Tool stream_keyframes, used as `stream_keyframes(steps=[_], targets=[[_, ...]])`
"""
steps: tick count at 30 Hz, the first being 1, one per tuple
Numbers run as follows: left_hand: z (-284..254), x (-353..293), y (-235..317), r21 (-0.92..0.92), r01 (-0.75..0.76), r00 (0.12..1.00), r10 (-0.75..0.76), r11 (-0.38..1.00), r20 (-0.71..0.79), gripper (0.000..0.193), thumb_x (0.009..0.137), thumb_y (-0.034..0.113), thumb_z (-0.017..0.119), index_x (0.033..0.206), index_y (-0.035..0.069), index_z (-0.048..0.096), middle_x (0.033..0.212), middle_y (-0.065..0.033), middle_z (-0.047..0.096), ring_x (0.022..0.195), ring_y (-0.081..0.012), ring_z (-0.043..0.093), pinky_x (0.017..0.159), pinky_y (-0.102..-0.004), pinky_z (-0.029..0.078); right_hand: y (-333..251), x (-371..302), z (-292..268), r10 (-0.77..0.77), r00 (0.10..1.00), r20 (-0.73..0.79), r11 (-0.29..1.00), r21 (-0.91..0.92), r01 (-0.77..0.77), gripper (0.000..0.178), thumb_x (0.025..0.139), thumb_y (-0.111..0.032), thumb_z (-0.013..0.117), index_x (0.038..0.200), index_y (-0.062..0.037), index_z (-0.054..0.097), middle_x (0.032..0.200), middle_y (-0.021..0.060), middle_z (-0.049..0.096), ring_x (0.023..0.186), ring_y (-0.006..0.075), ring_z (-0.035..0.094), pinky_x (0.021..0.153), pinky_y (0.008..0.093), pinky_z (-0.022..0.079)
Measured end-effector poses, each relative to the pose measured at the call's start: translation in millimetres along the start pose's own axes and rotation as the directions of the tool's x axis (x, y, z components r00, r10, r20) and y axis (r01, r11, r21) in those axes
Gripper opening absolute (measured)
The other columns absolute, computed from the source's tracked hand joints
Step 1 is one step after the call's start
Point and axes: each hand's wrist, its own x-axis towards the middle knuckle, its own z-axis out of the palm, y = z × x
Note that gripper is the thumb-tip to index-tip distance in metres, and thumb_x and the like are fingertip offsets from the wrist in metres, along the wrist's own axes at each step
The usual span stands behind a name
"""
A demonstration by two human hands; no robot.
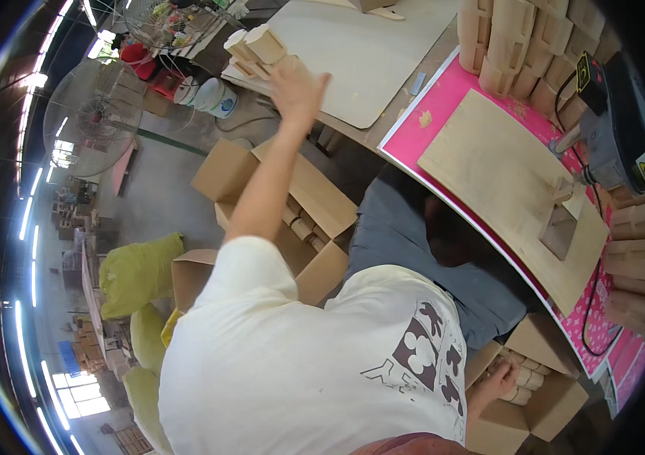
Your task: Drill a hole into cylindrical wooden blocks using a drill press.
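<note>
My left arm stretches out to the far table, where a small group of pale wooden cup-like pieces (263, 45) stands at the corner. My left hand (296, 91) is right beside them, its thumb held well apart; the fingertips are partly lost against the wood. Low on the right, my right hand (498, 378) reaches into an open cardboard box (495, 425). Its fingers are curled at the pale wooden cylinders (528, 371) lying in rows there. Whether it grips one of them is hidden.
Another open cardboard box (311, 182) with wooden cylinders stands left of my legs. On the right, a pink-covered bench (421, 125) carries a curved wooden board (481, 152), a dark machine (626, 129) and stacked wooden pieces (508, 38). A fan (95, 114) and yellow-green sacks (136, 277) are at left.
</note>
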Motion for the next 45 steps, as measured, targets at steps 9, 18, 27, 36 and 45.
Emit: stream_keyframes(steps=[9,18,27,36,45], targets=[[72.0,44.9,-106.2,-0.182,0.286,0.927,-0.224,0.941,0.3,0.11,0.088,0.058,0.091,0.168,-0.003,0.045,0.165,-0.0302,0.054,0.157,-0.0471,0.049,0.13,-0.0559,0.043,-63.8,-8.8,78.5,-0.1,0.927,0.362,0.983,0.18,0.036,0.015,0.116,-0.013,0.066,0.123,-0.0019,0.073,0.102,0.0033,0.073,0.088,0.0091,0.067,0.074,0.0258,0.055],[28.0,13.2,-43.6,-0.484,0.246,0.942,-0.089,0.84,0.325,0.099,0.089,0.046,0.098,0.156,-0.011,0.052,0.157,-0.0296,0.057,0.143,-0.041,0.06,0.12,-0.0512,0.051,-105.7,-35.1,95.9,-0.007,0.919,0.394,0.997,0.078,-0.025,0.017,0.114,-0.011,0.07,0.123,0.0016,0.076,0.1,0.0063,0.079,0.087,0.0096,0.07,0.076,0.0273,0.058],[-53.5,-97.9,197.4,-0.827,-0.135,0.706,0.638,0.546,0.306,0.097,0.083,0.028,0.102,0.16,-0.001,0.052,0.15,-0.0215,0.061,0.144,-0.0358,0.061,0.121,-0.0467,0.052,-115.2,-22.1,128.8,-0.065,0.88,0.47,0.988,0.153,-0.009,0.016,0.112,-0.007,0.069,0.123,0.0036,0.075,0.101,0.0059,0.079,0.087,0.0096,0.069,0.079,0.0265,0.056],[-29.4,-139.1,308.9,-0.916,0.12,0.592,0.713,0.383,0.375,0.11,0.084,0.02,0.103,0.172,0.002,0.039,0.161,-0.0195,0.049,0.147,-0.0318,0.059,0.108,-0.0434,0.063,-107.1,-30.5,139.9,-0.069,0.869,0.491,0.987,0.163,-0.014,0.018,0.111,-0.007,0.069,0.122,0.0045,0.076,0.098,0.0052,0.079,0.088,0.0106,0.07,0.08,0.0268,0.056],[-23.7,-147.4,328.4,-0.863,0.257,0.508,0.699,0.434,0.503,0.121,0.084,0.019,0.104,0.176,0.003,0.027,0.166,-0.0243,0.048,0.143,-0.0316,0.064,0.113,-0.0423,0.062,-98.3,-16.7,152.4,-0.079,0.874,0.479,0.985,0.173,-0.006,0.02,0.111,-0.009,0.068,0.122,0.0056,0.076,0.097,0.0063,0.079,0.085,0.0103,0.07,0.077,0.0265,0.057]])
